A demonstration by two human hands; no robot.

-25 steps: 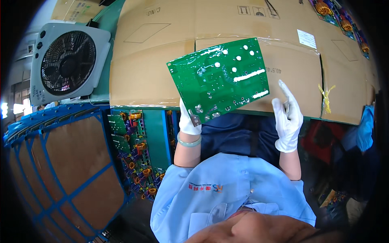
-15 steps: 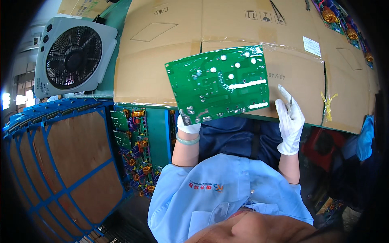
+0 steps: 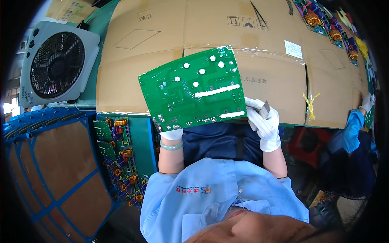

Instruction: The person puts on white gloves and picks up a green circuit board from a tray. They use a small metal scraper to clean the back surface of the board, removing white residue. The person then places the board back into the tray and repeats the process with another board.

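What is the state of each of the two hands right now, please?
Left hand: holding the green circuit board near its lower-left corner, fingers hidden.
Right hand: closed on a small flat grey tool, at the board's right edge.

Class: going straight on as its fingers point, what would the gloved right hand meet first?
Probably the lower-right edge of the green circuit board: the right hand points toward it, perhaps touching it; depth is unclear.
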